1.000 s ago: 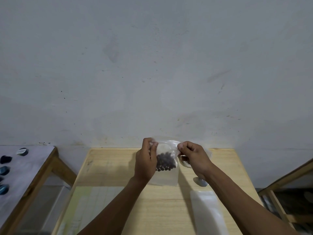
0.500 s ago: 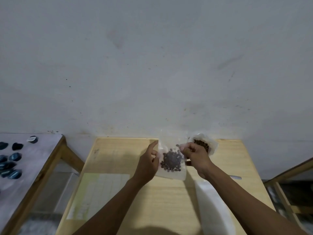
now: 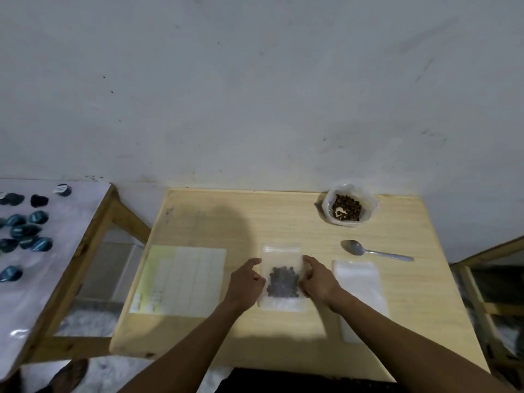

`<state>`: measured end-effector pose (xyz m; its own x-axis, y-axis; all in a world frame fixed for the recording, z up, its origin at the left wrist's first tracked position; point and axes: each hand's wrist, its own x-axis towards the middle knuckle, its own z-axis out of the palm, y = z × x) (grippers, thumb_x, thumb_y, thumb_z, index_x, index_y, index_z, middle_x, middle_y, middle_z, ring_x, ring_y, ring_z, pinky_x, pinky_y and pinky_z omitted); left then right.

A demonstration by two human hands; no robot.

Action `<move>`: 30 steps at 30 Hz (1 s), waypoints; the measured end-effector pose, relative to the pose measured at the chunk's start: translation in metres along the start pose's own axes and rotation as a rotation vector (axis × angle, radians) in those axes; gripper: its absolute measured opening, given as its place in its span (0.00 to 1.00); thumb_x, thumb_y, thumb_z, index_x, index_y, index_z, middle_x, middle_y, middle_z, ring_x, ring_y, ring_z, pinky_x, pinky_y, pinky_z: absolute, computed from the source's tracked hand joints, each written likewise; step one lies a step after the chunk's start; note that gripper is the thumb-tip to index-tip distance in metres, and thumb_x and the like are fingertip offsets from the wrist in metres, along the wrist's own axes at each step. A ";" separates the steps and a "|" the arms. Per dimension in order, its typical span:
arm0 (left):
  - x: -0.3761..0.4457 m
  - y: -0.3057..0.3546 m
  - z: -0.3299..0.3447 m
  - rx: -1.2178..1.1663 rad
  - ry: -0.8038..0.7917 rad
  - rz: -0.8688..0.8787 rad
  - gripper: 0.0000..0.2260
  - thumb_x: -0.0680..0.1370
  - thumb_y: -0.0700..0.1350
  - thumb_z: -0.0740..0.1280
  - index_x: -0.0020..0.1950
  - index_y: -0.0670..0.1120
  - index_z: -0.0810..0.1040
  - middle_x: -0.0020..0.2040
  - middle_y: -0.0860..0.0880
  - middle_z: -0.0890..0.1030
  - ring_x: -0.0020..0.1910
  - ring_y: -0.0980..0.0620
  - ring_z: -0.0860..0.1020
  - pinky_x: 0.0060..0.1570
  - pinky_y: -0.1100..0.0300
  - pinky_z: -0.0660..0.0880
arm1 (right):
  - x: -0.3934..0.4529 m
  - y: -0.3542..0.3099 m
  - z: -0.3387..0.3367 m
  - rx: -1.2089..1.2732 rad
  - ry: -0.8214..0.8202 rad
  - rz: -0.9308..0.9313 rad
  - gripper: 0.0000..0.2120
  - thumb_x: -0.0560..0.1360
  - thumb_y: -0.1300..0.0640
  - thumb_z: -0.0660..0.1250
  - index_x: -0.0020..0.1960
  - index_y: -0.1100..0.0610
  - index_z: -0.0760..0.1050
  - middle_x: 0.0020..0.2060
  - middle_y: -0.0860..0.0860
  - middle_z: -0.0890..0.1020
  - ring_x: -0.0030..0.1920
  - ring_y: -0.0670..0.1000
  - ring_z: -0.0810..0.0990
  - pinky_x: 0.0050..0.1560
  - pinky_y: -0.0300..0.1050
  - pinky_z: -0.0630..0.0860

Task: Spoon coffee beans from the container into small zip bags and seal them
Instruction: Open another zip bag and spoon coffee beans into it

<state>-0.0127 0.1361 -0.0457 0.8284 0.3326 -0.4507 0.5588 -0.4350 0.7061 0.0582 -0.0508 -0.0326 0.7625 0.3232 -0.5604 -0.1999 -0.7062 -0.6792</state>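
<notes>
1. Lying flat near the left edge of the table was a pale sheet with ruled columns; nothing of the task rested on it.
2. The left hand sat at the left edge of the filled zip bag, index finger stretched forward and the others loosely curled. It seemed to touch or steady the bag's side rather than grasp it; actual contact could not be told for sure.
3. The filled zip bag lay flat on the middle of the table, between the two hands, with a dark cluster of coffee beans in its lower half. Whether its zip strip was fully pressed closed could not be made out.
4. The right hand mirrored the other at the bag's right edge, fingers relaxed and holding nothing.
5. A stack of empty zip bags lay just right of that hand, toward the right edge, so more filling appeared to remain.
6. The spoon rested untouched beyond that stack, bowl pointing left.
7. The container stood near the far right corner, some beans visible inside.
8. Judged from this, one bag looked filled and probably sealed, with several yet to do.
</notes>
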 end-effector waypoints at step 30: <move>-0.005 0.101 0.111 0.090 -0.625 -0.019 0.28 0.78 0.50 0.63 0.77 0.46 0.63 0.72 0.44 0.72 0.68 0.43 0.72 0.65 0.51 0.72 | -0.055 0.095 -0.069 -0.085 0.595 0.258 0.17 0.76 0.51 0.66 0.62 0.56 0.74 0.56 0.56 0.77 0.58 0.60 0.75 0.56 0.51 0.74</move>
<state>0.0441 -0.0025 -0.0327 0.6691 -0.1990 -0.7160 0.5522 -0.5117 0.6582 0.0393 -0.1792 -0.0333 0.9116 -0.2500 -0.3264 -0.3917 -0.7695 -0.5044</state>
